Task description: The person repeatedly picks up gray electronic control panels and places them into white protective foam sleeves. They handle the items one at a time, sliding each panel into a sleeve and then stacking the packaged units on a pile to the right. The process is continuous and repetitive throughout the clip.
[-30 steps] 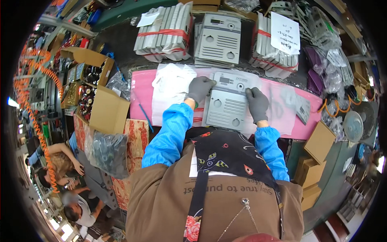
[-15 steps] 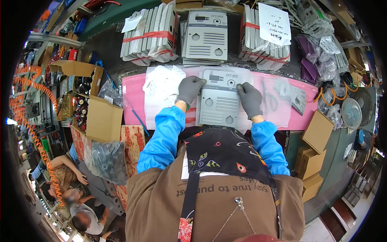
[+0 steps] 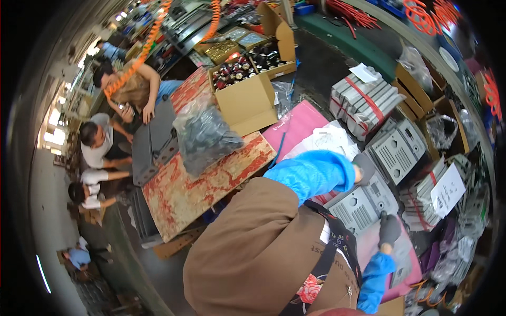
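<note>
A light grey front panel with slots and round holes lies on the pink sheet, turned at a slant in the view. My left hand, in a grey glove, is closed at the panel's upper left edge; the blue sleeve partly covers it. On the panel's opposite edge, my right hand, also gloved in grey, grips with the fingers bent. White paper sheets lie beside my left hand. Just beyond the panel sits a stack of similar panels.
Bundles of wrapped panels tied with red strap flank the stack. At left, an open carton of small dark parts and a plastic bag of parts stand by a worn red board. Several people work further left.
The view has swung to the left, so the bench now appears at the right and slanted. Both hands are still at the panel's edges.
</note>
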Motion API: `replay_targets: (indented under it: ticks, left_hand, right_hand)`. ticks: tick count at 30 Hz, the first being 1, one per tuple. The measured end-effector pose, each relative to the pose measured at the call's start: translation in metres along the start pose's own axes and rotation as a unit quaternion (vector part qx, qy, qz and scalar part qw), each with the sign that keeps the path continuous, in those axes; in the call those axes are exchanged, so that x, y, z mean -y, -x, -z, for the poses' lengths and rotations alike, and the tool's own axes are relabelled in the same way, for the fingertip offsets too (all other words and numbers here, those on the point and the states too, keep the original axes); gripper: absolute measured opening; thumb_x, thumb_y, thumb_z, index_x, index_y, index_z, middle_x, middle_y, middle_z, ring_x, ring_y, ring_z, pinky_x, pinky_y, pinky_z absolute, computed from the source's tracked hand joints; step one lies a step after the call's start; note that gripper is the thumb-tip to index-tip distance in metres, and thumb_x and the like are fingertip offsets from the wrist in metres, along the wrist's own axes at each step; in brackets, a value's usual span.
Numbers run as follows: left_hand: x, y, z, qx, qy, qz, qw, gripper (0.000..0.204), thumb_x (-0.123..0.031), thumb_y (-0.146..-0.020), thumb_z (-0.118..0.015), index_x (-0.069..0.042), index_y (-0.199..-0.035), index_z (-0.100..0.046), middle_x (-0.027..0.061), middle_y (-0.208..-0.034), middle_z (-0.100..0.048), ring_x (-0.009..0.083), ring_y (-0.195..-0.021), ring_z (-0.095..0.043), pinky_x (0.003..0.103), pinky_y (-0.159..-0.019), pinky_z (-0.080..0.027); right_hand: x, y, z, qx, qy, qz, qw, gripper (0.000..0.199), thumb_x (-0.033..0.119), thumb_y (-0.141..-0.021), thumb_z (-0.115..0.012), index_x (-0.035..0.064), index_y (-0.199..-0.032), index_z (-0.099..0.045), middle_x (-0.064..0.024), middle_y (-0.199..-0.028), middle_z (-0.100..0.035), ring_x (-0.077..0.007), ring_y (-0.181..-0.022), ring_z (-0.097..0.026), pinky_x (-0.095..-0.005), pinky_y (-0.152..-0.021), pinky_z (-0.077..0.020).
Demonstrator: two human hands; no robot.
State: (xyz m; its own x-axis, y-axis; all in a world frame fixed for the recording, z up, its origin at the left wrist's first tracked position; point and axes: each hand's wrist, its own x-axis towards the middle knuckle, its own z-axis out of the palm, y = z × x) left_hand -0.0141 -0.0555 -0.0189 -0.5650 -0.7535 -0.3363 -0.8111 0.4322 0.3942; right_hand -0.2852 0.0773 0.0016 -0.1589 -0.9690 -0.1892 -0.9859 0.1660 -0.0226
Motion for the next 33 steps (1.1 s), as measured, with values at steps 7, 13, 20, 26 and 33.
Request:
replay_targets:
  ticks: [7, 13, 20, 26, 33]
  left_hand:
    - [-0.051, 0.041, -0.030, -0.083, 0.216, 0.160, 0.960, 0.044, -0.034, -0.081, -0.060, 0.001, -0.109, -0.063, 0.0213, -0.097, -0.070, 0.0376, -0.087, -0.069, 0.048, -0.077, -0.053]
    - [-0.082, 0.057, 0.016, -0.109, 0.307, 0.136, 0.936, 0.041, -0.041, -0.089, -0.056, -0.006, -0.105, -0.068, 0.0178, -0.099, -0.070, 0.0360, -0.090, -0.068, 0.048, -0.080, -0.052]
    - [-0.092, 0.095, 0.086, -0.199, 0.475, -0.052, 0.856, 0.038, -0.037, -0.095, -0.052, -0.005, -0.110, -0.068, 0.0142, -0.101, -0.069, 0.0290, -0.089, -0.068, 0.043, -0.081, -0.053]
    - [-0.058, 0.085, 0.061, 0.030, 0.654, -0.047, 0.754, 0.048, -0.039, -0.096, -0.056, 0.005, -0.114, -0.062, 0.0106, -0.106, -0.069, 0.0163, -0.094, -0.063, 0.033, -0.087, -0.050]
    - [-0.033, 0.054, -0.035, 0.005, 0.581, 0.049, 0.812, 0.044, -0.021, -0.089, -0.065, 0.003, -0.124, -0.060, 0.0118, -0.107, -0.069, 0.0171, -0.095, -0.064, 0.032, -0.086, -0.051]
  right_hand:
    - [0.047, 0.057, -0.015, 0.053, -0.500, -0.178, 0.846, 0.049, 0.041, -0.098, -0.054, -0.0054, -0.082, -0.052, -0.0148, -0.065, -0.056, -0.0209, -0.049, -0.055, -0.0401, -0.060, -0.0516]
    - [0.056, 0.081, 0.041, -0.115, -0.502, -0.089, 0.853, 0.044, 0.032, -0.097, -0.060, -0.0098, -0.110, -0.057, -0.0162, -0.100, -0.065, -0.0244, -0.085, -0.061, -0.0378, -0.074, -0.0512]
    - [0.033, 0.106, 0.129, -0.139, -0.566, 0.030, 0.812, 0.053, 0.028, -0.096, -0.067, -0.0125, -0.127, -0.054, -0.0172, -0.118, -0.064, -0.0200, -0.100, -0.060, -0.0348, -0.084, -0.0519]
    - [0.042, 0.093, 0.134, -0.248, -0.001, 0.295, 0.923, 0.040, 0.005, -0.077, -0.059, 0.0046, -0.117, -0.066, -0.0155, -0.125, -0.062, -0.0378, -0.117, -0.058, -0.0488, -0.100, -0.0454]
    - [0.026, 0.057, 0.016, -0.259, -0.008, 0.256, 0.931, 0.038, 0.014, -0.081, -0.056, 0.0162, -0.118, -0.061, -0.0050, -0.125, -0.059, -0.0285, -0.121, -0.054, -0.0451, -0.102, -0.0433]
